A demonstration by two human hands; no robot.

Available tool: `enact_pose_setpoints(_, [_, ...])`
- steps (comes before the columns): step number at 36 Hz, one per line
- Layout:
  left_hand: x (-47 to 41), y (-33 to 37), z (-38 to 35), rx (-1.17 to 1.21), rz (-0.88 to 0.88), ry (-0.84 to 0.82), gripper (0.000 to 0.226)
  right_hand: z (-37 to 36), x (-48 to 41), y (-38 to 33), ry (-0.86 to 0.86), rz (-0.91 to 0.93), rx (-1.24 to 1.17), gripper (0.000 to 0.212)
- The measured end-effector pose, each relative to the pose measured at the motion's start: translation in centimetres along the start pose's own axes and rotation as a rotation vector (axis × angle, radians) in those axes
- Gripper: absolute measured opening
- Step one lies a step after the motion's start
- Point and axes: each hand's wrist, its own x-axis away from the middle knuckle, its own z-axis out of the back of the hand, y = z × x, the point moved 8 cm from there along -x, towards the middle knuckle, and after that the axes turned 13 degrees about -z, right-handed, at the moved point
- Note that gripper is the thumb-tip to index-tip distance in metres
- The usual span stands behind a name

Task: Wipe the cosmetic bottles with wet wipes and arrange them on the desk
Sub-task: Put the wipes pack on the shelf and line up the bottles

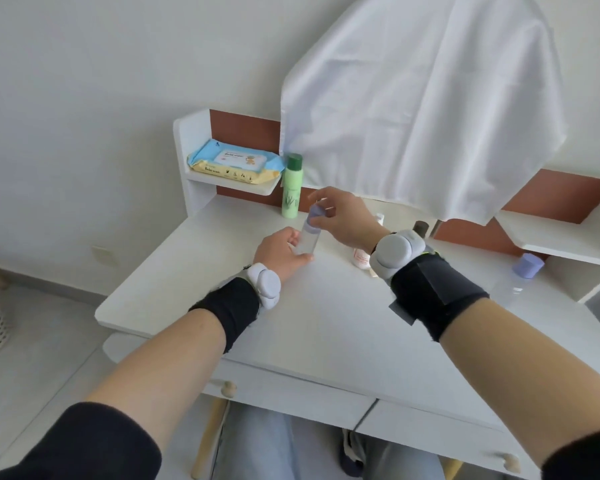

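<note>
Gripping clear bottle (308, 239) base with left fingers (291, 237), right fingers (321, 197) pinching purple cap (316, 213)

The white desk (326, 323) carries an upright green bottle (291, 188) at the back, a lilac-capped bottle (525, 268) on the right.

glossy white desk (326, 323), seemingly clear plastic bottle (306, 241)

The right arm's white wrist pod (395, 252) hides most of a pink-labelled bottle (360, 260) and a dark-capped bottle (421, 226).
</note>
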Motion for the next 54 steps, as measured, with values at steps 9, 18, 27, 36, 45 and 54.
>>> enact_pose_setpoints(9, [-3.4, -1.1, -0.2, -0.122, 0.041, -0.004, 0.042, -1.9, -2.4, 1.9, 0.18, -0.102, -0.162, 0.048])
enact_pose_setpoints(18, [-5.8, -2.0, -0.6, -0.208, -0.008, -0.043, 0.038, -5.2, -3.7, 6.0, 0.197, -0.278, -0.209, 0.038])
enact_pose_setpoints(27, [-7.5, -3.7, 0.4, -0.008, 0.004, 0.03, 0.034, -6.4, -5.7, 6.2, 0.254, -0.315, -0.198, 0.038])
enact_pose_setpoints(36, [-8.9, -4.8, 1.4, -0.007, 0.036, 0.198, 0.064, -7.1, -7.9, 6.2, 0.307, -0.341, -0.228, 0.056])
enact_pose_setpoints(45, [-10.6, -5.1, 1.2, -0.121, -0.001, 0.128, 0.052, -6.6, -9.7, 7.0, 0.369, -0.362, -0.292, 0.037])
enact_pose_setpoints(54, [-11.4, -5.6, 0.8, -0.169, -0.011, 0.119, 0.035, -6.7, -10.6, 7.2, 0.392, -0.35, -0.294, 0.033])
